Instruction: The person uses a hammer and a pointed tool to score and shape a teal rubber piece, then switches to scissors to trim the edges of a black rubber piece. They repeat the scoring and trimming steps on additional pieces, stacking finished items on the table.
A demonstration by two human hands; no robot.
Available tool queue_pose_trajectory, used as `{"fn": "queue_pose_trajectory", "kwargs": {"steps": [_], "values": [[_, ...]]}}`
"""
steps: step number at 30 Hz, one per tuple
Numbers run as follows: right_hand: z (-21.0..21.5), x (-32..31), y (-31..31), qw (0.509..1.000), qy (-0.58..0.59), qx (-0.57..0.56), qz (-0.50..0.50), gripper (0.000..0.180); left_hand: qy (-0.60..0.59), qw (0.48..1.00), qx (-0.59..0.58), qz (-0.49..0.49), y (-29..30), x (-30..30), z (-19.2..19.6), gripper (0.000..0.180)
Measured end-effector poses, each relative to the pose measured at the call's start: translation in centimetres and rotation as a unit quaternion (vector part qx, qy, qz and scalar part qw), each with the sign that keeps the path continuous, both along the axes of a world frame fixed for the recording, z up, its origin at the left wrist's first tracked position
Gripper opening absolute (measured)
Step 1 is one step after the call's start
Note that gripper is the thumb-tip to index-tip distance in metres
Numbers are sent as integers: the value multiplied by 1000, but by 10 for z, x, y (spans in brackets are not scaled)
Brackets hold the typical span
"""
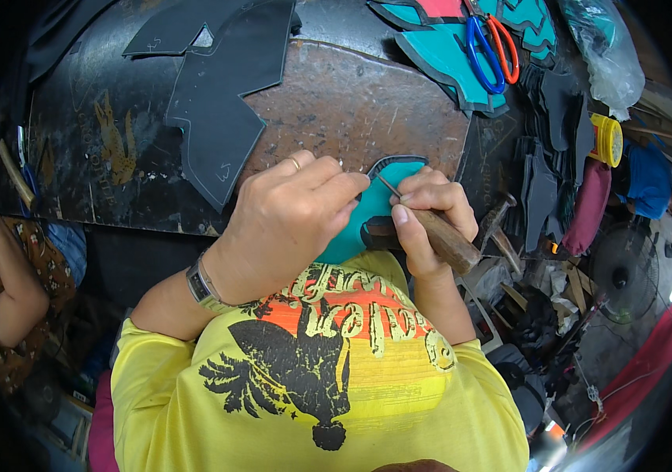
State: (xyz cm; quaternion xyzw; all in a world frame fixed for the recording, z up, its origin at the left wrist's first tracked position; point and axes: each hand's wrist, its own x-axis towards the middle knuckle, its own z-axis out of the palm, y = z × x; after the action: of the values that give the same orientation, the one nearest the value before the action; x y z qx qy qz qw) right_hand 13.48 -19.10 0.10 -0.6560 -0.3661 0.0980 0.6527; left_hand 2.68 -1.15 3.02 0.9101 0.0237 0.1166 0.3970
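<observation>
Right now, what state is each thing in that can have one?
Left hand: pressing down the teal piece.
Right hand: gripping a wooden-handled awl, tip on the teal piece.
Scissors: lying on the teal stack.
Hammer: lying unused.

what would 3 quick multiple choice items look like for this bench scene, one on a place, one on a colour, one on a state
1. Where do the scissors lie?
A. on the teal cut pieces at the far right of the bench
B. on the person's lap
C. under the hammer

2. What colour is the piece the hands work on?
A. red
B. teal with a dark edge
C. white

3. What is the right hand doing?
A. resting open on the bench
B. gripping a wooden-handled awl
C. holding the scissors

Answers: 1 A, their blue and orange handles rest on the teal stack. 2 B, teal shows between the hands. 3 B, its fingers wrap the handle while the left hand pins the piece.
</observation>
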Motion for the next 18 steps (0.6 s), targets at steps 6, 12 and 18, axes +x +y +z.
{"fn": "queue_pose_trajectory", "kwargs": {"steps": [6,12,18], "values": [[2,1,1,998,-50,-44,3,15,18,1000,-7,-15,2,1,0,25],[5,-1,6,993,-96,-67,3,17,5,1000,-15,4,1,0,-1,24],[6,-1,6,991,-103,-81,6,17,-15,1000,-23,-1,0,-2,-5,23]]}}
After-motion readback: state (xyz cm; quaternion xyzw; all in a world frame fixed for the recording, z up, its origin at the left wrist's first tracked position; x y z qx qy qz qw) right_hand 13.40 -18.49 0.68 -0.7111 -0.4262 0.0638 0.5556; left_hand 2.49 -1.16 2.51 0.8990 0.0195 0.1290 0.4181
